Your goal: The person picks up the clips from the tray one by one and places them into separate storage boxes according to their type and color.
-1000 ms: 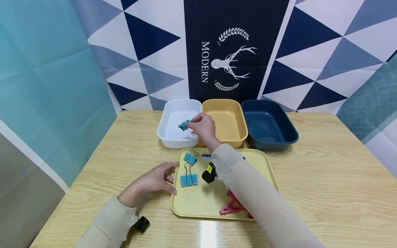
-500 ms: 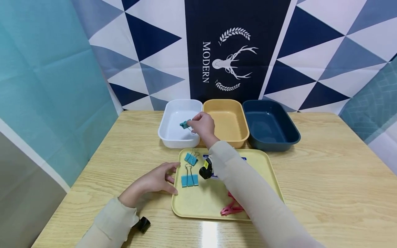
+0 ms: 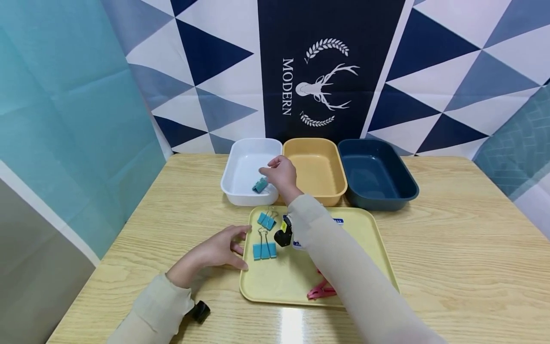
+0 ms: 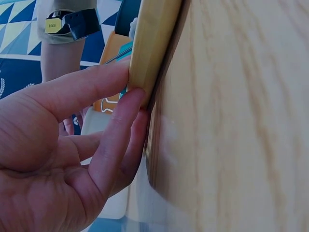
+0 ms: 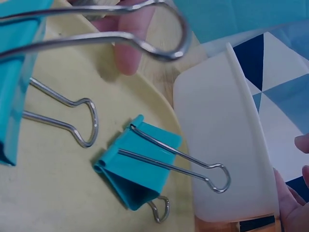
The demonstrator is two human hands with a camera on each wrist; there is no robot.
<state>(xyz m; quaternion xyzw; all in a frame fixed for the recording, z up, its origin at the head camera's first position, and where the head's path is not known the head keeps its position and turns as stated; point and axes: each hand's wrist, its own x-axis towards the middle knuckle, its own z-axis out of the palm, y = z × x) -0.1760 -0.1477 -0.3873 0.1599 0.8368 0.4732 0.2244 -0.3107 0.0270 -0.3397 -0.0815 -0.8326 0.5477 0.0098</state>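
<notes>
A teal binder clip (image 3: 259, 185) is inside the white bin (image 3: 234, 199), just below the fingertips of my right hand (image 3: 284, 176). That hand hovers over the bin's right side, fingers loosely bent and holding nothing. My left hand (image 3: 219, 249) rests its fingertips against the left edge of the yellow tray (image 3: 279, 286); the left wrist view shows the fingers (image 4: 113, 145) touching the rim. On the tray lie a smaller teal binder clip (image 3: 267, 220) and a larger one (image 3: 264, 251), both close in the right wrist view.
A yellow-orange bin (image 3: 315, 179) and a dark blue bin (image 3: 374, 174) stand right of the white one. Partly hidden by my right sleeve, a pink clothes peg (image 3: 320, 291) and small blue-and-white lettered things (image 3: 338, 221) lie on the tray. A patterned cloth (image 3: 227, 114) hangs behind.
My right hand has let go of the teal binder clip, which has dropped from its fingers into the white bin. My left hand has stayed at the tray edge.
</notes>
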